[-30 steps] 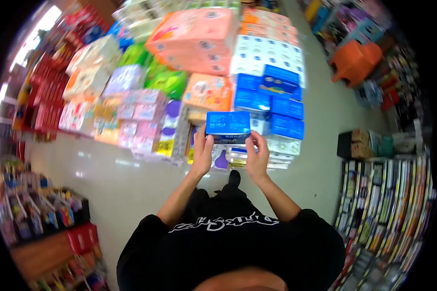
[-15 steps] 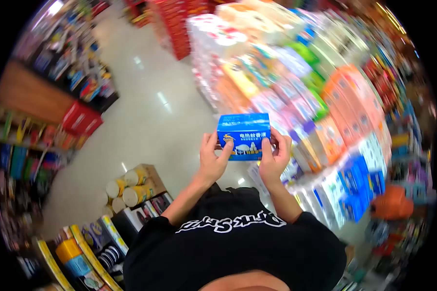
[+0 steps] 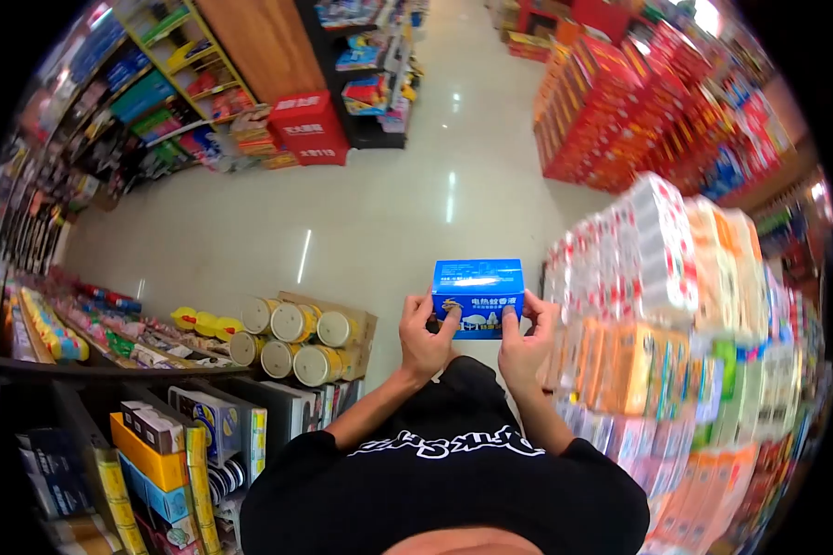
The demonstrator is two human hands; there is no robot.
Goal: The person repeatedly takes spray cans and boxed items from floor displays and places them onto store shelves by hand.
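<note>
A blue box of mosquito repellent liquid (image 3: 479, 294), printed with white and yellow characters, is held upright in front of my chest. My left hand (image 3: 426, 335) grips its left side, with the thumb on the front face. On the right side my right hand (image 3: 528, 340) holds it the same way, thumb on the front. The other fingers are partly hidden behind the box. Its top and front faces show.
Stacked tissue packs (image 3: 620, 370) stand close on my right, red cartons (image 3: 602, 111) beyond them. Several yellow canisters (image 3: 296, 324) sit at front left near a shelf (image 3: 157, 365). A red box (image 3: 308, 128) stands by the far shelving. Tiled floor (image 3: 379, 222) stretches ahead.
The view has swung to the right, so the tissue stack now lies further right and the canisters nearer the middle. Both hands still hold the blue box.
</note>
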